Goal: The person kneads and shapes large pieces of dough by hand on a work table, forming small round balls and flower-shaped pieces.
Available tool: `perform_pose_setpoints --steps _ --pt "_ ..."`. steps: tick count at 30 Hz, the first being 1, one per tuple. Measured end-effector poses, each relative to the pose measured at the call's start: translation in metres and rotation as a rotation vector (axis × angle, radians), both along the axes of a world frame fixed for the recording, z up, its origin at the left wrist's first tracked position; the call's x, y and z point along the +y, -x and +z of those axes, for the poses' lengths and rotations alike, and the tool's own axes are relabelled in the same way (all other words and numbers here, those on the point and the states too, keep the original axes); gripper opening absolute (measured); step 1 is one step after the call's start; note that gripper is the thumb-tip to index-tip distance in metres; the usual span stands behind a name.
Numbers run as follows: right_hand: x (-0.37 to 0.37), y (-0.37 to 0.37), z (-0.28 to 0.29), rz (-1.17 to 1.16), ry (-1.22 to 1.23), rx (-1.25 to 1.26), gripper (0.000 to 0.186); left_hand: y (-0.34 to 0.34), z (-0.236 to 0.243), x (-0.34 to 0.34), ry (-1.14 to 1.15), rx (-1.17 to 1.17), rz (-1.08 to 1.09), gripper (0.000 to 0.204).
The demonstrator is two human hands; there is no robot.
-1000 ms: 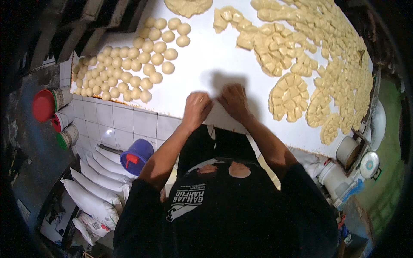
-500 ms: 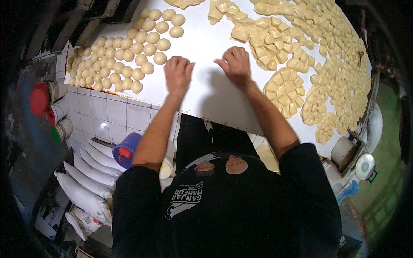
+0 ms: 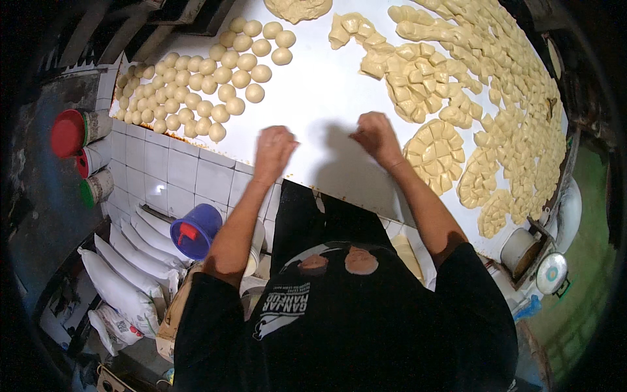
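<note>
My left hand (image 3: pixel 275 147) is curled near the front edge of the white worktable (image 3: pixel 297 85), a little below the rows of pale round dough balls (image 3: pixel 227 91). My right hand (image 3: pixel 377 136) is also curled, farther right on the tabletop, beside a segmented round slab of yellow dough (image 3: pixel 434 157). The hands are apart, with a shadow between them. Whatever lies under their fingers, if anything, is hidden. Many cut pieces of yellow dough (image 3: pixel 506 124) cover the right side of the table, and another lump (image 3: pixel 297 6) lies at the far edge.
Below left are white tiles (image 3: pixel 150 170), a blue bucket (image 3: pixel 202 228), stacked white sacks (image 3: pixel 124 274) and tubs with red (image 3: pixel 65 134) and green lids (image 3: pixel 88 193). A metal pot (image 3: pixel 519 251) and round lid (image 3: pixel 552 274) sit by the table's right corner.
Over the last second both hands moved forward across the table, then back toward me. They are now wider apart than a second ago and more curled than half a second ago.
</note>
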State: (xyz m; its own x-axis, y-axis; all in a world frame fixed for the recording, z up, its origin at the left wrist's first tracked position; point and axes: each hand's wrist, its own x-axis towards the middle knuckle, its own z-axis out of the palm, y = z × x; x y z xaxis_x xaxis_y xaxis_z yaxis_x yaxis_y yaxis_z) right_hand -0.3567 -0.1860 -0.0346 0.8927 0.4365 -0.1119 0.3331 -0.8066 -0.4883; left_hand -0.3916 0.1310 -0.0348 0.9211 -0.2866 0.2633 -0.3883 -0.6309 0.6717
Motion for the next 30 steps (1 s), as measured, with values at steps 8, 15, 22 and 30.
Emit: perform_pose_setpoints --steps 8,15,22,30 --pt "0.052 0.042 0.0 -0.131 -0.297 -0.381 0.002 0.019 0.009 -0.01 -0.07 0.024 0.048 0.023" --pt "0.041 -0.033 0.025 -0.409 -1.077 0.374 0.073 -0.012 0.024 -0.006 -0.186 0.129 0.311 0.053" --pt "0.052 0.012 0.024 -0.537 -1.188 0.512 0.068 0.038 0.027 0.032 0.012 0.329 0.315 0.096" --pt "0.038 0.13 -0.001 -0.585 -0.71 0.255 0.053 0.017 0.036 0.04 -0.168 0.181 0.146 0.083"
